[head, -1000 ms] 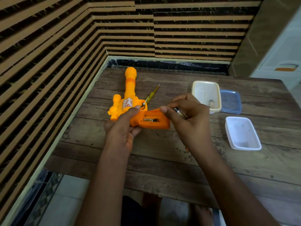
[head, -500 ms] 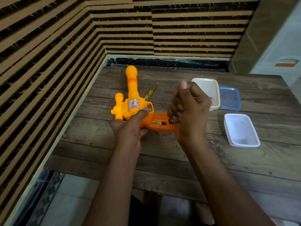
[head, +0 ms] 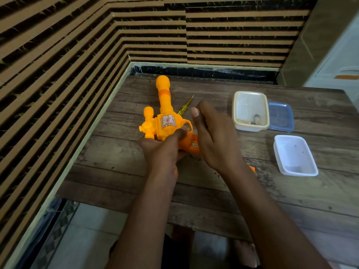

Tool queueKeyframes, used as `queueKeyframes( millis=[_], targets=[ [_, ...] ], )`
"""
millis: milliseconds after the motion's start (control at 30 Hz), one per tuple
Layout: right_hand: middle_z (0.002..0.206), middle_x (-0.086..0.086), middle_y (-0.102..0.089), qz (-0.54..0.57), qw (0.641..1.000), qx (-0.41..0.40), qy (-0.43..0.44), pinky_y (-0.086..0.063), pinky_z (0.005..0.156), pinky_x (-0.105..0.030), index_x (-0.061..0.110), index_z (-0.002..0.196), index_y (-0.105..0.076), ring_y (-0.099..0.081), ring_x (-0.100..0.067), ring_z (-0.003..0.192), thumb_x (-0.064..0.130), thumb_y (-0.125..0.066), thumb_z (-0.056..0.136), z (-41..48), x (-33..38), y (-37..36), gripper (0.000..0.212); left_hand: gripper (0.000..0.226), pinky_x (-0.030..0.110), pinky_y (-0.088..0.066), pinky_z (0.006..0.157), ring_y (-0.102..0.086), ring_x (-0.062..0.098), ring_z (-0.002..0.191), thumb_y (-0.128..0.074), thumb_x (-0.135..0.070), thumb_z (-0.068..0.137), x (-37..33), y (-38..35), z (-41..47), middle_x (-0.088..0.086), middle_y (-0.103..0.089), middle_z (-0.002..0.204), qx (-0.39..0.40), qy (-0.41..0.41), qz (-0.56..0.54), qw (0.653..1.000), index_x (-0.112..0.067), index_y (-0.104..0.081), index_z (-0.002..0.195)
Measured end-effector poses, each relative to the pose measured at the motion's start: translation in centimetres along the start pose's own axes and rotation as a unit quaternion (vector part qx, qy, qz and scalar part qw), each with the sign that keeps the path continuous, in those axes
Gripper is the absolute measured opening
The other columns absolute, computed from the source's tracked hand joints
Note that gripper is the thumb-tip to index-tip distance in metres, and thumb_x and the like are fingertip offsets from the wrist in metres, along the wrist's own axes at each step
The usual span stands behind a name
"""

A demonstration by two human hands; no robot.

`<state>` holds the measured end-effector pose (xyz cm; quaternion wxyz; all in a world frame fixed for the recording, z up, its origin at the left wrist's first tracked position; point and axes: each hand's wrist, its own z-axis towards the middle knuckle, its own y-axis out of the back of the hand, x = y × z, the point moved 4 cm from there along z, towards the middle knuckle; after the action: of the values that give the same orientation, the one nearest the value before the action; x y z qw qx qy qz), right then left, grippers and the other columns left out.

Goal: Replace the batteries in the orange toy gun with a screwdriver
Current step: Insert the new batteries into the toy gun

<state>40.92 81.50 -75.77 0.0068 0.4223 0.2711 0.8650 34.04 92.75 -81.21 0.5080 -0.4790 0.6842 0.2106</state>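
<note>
The orange toy gun (head: 165, 123) lies on the wooden table (head: 204, 193), barrel pointing away from me. My left hand (head: 161, 150) grips its body near the trigger, thumb on top. My right hand (head: 213, 136) covers the gun's handle and the battery compartment, thumb raised; its fingers and anything in them are hidden. A yellow-handled screwdriver (head: 184, 108) lies on the table just behind the gun, tip pointing away. A small orange piece (head: 252, 168) peeks out by my right wrist.
A cream container (head: 250, 111) holding small items stands at the right, with a blue lid (head: 280, 117) beside it. A white container (head: 295, 155) sits nearer the right edge. Striped walls close off the left and back of the table.
My right hand, which held a battery above the open handle, has come down over the compartment and now hides it. The left hand keeps its grip on the gun.
</note>
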Motion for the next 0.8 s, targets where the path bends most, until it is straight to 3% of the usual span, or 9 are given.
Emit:
queueKeyframes(
  millis=[200, 300, 400, 600, 800],
  targets=[
    [0.068, 0.002, -0.046, 0.086, 0.995, -0.038, -0.020, -0.038, 0.056, -0.042, 0.016, 0.087, -0.045, -0.045, -0.015, 0.060, 0.021, -0.041, 0.111, 0.0, -0.5, 0.8, 0.025, 0.066, 0.038, -0.062, 0.055, -0.078, 0.025, 0.092, -0.093, -0.009, 0.069, -0.4, 0.1, 0.0, 0.008, -0.077, 0.111, 0.002, 0.015, -0.016, 1.000, -0.013, -0.064, 0.128],
    [0.065, 0.011, -0.040, 0.021, 0.999, -0.003, 0.033, -0.032, 0.053, -0.036, 0.020, 0.089, -0.043, -0.039, -0.010, 0.058, 0.028, -0.041, 0.109, 0.2, -0.2, 0.7, 0.022, 0.066, 0.041, -0.062, 0.057, -0.078, 0.027, 0.093, -0.093, -0.008, 0.069, -0.3, -0.1, -0.1, 0.009, -0.077, 0.111, 0.002, 0.014, -0.016, 1.000, -0.013, -0.063, 0.128],
    [0.064, 0.011, -0.039, -0.039, 0.996, 0.023, 0.071, -0.029, 0.052, -0.036, 0.012, 0.090, -0.049, -0.036, -0.008, 0.056, 0.030, -0.040, 0.107, 0.3, -0.4, 0.5, 0.026, 0.058, 0.043, -0.063, 0.059, -0.079, 0.028, 0.090, -0.091, -0.004, 0.070, -0.3, 0.0, -0.2, 0.010, -0.078, 0.106, 0.003, 0.009, -0.014, 1.000, -0.011, -0.066, 0.123],
    [0.068, 0.009, -0.045, 0.051, 0.998, -0.012, 0.023, -0.036, 0.054, -0.036, 0.017, 0.090, -0.044, -0.045, -0.010, 0.059, 0.025, -0.041, 0.110, 0.0, -0.6, 0.6, 0.022, 0.062, 0.038, -0.062, 0.057, -0.078, 0.024, 0.091, -0.091, -0.008, 0.071, -0.4, -0.1, -0.2, 0.007, -0.078, 0.108, 0.003, 0.016, -0.026, 1.000, -0.014, -0.065, 0.126],
    [0.071, 0.015, -0.043, 0.029, 0.998, 0.053, 0.035, -0.034, 0.055, -0.034, 0.021, 0.090, -0.042, -0.043, -0.007, 0.062, 0.026, -0.042, 0.108, -0.2, -0.6, -0.5, 0.018, 0.059, 0.040, -0.063, 0.058, -0.077, 0.027, 0.095, -0.090, -0.006, 0.071, -0.5, 0.4, -0.2, 0.012, -0.077, 0.110, 0.000, 0.023, -0.027, 0.999, -0.009, -0.066, 0.125]
  ],
)
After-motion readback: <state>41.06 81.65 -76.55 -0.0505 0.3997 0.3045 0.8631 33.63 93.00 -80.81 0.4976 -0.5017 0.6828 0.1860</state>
